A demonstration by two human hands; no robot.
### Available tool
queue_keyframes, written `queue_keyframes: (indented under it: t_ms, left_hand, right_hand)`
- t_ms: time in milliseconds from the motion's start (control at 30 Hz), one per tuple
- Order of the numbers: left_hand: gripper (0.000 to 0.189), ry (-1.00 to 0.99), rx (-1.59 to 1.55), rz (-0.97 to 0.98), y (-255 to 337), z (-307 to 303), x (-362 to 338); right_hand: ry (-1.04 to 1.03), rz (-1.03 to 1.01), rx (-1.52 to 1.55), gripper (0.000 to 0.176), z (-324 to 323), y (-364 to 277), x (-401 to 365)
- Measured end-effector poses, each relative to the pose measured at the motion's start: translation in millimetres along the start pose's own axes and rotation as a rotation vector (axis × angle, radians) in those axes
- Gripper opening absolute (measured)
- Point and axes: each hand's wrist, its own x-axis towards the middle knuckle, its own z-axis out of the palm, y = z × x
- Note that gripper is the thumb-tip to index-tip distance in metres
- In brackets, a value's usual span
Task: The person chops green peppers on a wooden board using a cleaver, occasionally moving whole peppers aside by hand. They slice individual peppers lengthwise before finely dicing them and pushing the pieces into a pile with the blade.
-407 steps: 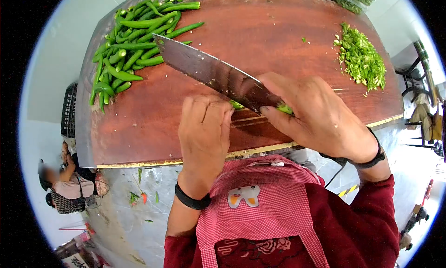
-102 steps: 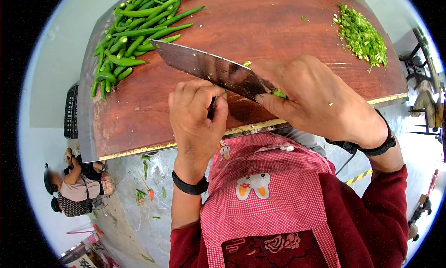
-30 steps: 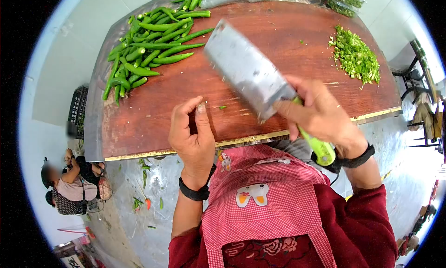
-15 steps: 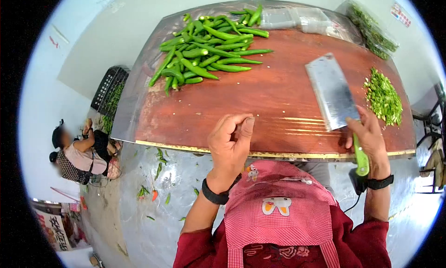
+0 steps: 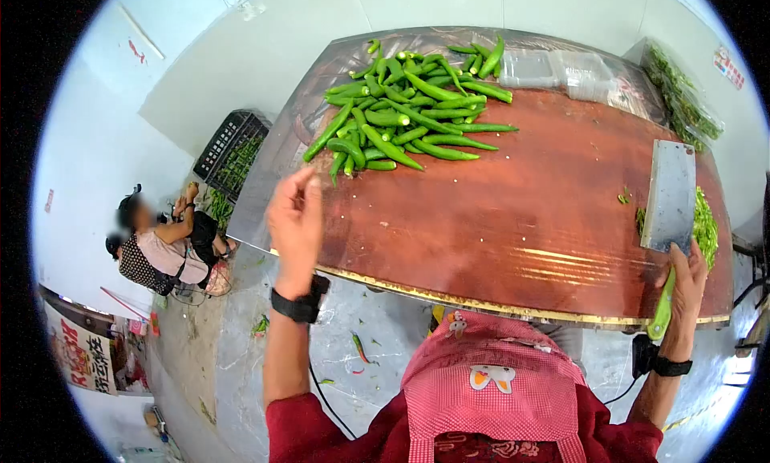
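My right hand [image 5: 686, 283] grips a cleaver [image 5: 670, 194] by its green handle. The broad blade stands at the right of the brown board, partly covering a heap of chopped green peppers [image 5: 705, 226]. My left hand [image 5: 294, 218] is over the board's left front part, just below a pile of whole green chili peppers [image 5: 401, 110]. Nothing shows in its loosely bent fingers, and the thumb sits apart from them. A few green bits [image 5: 623, 197] lie on the board left of the blade.
Clear plastic containers [image 5: 553, 70] and a bag of greens [image 5: 682, 90] are along the back edge. Beyond the left edge, a person [image 5: 168, 246] sits by a black crate [image 5: 233, 154] of peppers. Pepper scraps [image 5: 358, 347] litter the floor.
My left hand has moved left towards the whole peppers, its fingers loosening. The cleaver has shifted right, to the chopped heap. My view has turned somewhat.
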Motion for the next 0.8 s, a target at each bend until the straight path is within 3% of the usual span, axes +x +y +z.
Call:
queue_keyframes:
  t_ms: [33,100,167,333,500,733,800]
  left_hand:
    - [0.020,0.018,0.077,-0.040,-11.4,-4.7,12.8]
    - [0.020,0.032,0.152,-0.076,-34.8,-11.7,37.4]
    - [0.022,-0.056,0.306,0.041,-59.1,-14.1,59.8]
    - [0.027,-0.198,0.434,-0.009,-94.9,-8.3,89.6]
    - [0.029,-0.510,0.499,-0.033,-115.9,6.0,101.1]
    - [0.028,-0.460,0.594,-0.025,-118.7,16.3,98.0]
    - [0.026,-0.261,0.544,0.071,-110.6,10.0,91.1]
  right_hand:
    - [0.088,-0.011,0.042,0.050,7.4,-6.1,-2.4]
    - [-0.091,0.022,0.088,0.044,17.5,-30.0,2.1]
    - [-0.062,-0.024,0.130,0.036,54.7,-59.8,-4.2]
    - [-0.246,-0.008,0.260,0.029,90.4,-40.9,9.7]
    - [-0.331,0.069,0.249,0.029,104.2,-19.5,15.5]
    - [-0.343,0.082,0.221,0.029,113.6,-29.0,4.9]
    - [-0.345,0.075,0.203,0.029,114.0,-30.9,4.1]
